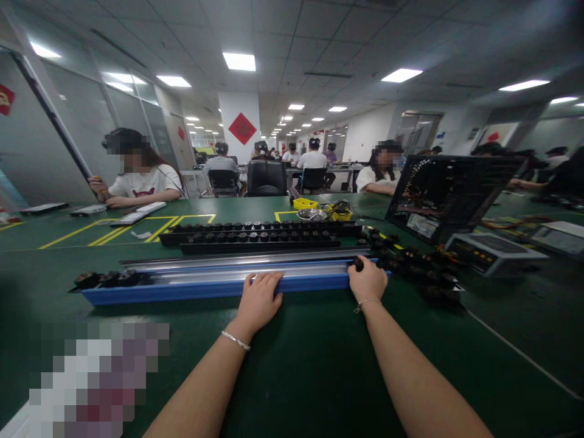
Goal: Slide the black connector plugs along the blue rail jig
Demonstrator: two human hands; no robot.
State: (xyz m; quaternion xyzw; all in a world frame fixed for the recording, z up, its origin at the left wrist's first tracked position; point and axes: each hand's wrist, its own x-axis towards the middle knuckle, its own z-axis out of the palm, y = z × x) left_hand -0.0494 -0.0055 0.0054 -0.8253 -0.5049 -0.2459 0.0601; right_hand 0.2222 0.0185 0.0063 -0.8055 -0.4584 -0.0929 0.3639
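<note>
A long blue channel [205, 291] with a shiny metal inside lies across the green table. Several black parts [112, 278] sit at its left end. My left hand [262, 299] rests with its fingers over the near wall around the middle, the thumb apart, holding nothing. Near the right end, my right hand [367, 281] is closed on a small black part [358, 263] at the channel; the part is mostly hidden by the fingers. Behind the channel lie two black rails [260, 244] with rows of black parts on them.
Black parts [424, 271] are heaped right of the channel, near a metal power supply box [495, 252] and an open computer case [449, 194]. Yellow trays [305, 204] stand farther back. People sit across the table at left and right.
</note>
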